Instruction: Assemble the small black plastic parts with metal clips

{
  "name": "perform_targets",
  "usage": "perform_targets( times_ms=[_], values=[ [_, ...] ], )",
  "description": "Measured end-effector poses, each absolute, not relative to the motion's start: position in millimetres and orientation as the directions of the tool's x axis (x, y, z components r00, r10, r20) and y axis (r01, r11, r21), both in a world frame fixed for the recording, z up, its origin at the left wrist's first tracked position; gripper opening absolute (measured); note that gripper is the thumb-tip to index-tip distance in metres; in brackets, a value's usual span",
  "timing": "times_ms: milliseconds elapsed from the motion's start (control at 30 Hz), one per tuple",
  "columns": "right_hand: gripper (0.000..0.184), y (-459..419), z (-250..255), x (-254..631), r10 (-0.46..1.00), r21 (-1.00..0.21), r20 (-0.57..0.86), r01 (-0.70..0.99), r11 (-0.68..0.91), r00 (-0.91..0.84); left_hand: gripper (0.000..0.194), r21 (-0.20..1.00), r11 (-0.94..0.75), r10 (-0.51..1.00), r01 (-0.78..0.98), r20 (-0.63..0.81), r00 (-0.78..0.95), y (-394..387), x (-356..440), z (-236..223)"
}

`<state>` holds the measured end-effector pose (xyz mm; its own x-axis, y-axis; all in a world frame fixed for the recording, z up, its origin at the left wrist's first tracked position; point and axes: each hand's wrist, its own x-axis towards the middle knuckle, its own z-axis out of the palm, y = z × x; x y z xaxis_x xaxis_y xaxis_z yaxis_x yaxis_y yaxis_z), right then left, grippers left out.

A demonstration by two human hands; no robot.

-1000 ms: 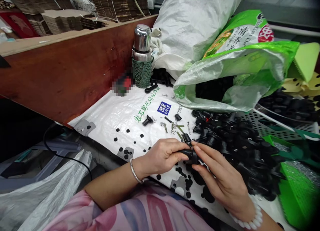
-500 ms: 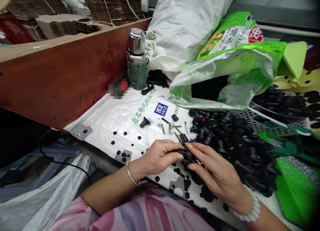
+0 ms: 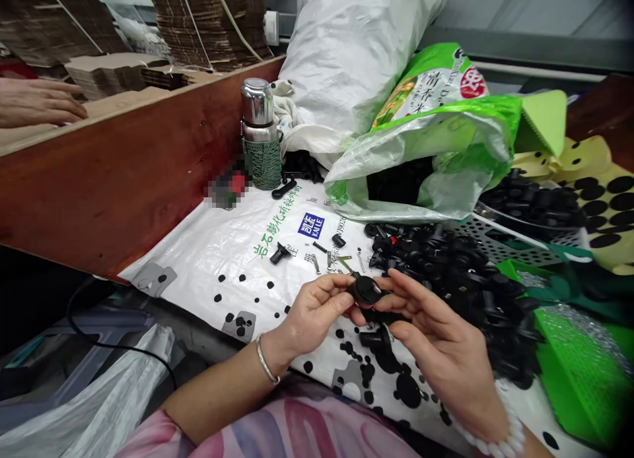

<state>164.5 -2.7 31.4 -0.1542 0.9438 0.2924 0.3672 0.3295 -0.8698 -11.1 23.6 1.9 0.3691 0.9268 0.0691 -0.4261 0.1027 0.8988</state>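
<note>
My left hand (image 3: 321, 309) is closed on a black plastic part with a round, flat head (image 3: 366, 290), pinched between thumb and fingers. At its right edge, the curled fingers of my right hand (image 3: 440, 352) hold the same part, while the right thumb stands apart, lower down. Just below lies another black plastic piece (image 3: 375, 339); whether the thumb touches it I cannot tell. Beyond the hands, thin brass-coloured strips (image 3: 344, 262), a small black spring (image 3: 319, 247) and a black cap-like piece (image 3: 338, 240) rest on the white sheet (image 3: 198, 273).
To the right spreads a heap of black plastic parts (image 3: 460, 266). Green trays (image 3: 569, 372) and a perforated white basket (image 3: 500, 240) stand beyond it. A steel flask (image 3: 260, 134) stands by the wooden board (image 3: 139, 154). Another person's hand (image 3: 39, 103) rests at upper left.
The held part has turned, so its round flat head now faces up. My right thumb has moved away from it. The view has shifted, and another person's hand has appeared at upper left.
</note>
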Motion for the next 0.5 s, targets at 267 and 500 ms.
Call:
perform_targets(
  times_ms=[267,500],
  values=[
    [0.023,-6.6,14.8,144.5,0.962,-0.925,0.266,0.267,0.271,-0.056,0.026,0.922,-0.078,0.928,-0.381,0.206,0.309,13.4,1.6,-3.9],
    [0.022,-6.7,13.3,147.7,0.966,-0.944,0.255,0.207,0.258,-0.043,0.039,0.907,-0.419,0.855,0.045,0.377,0.355,11.3,-14.5,2.3]
  ],
)
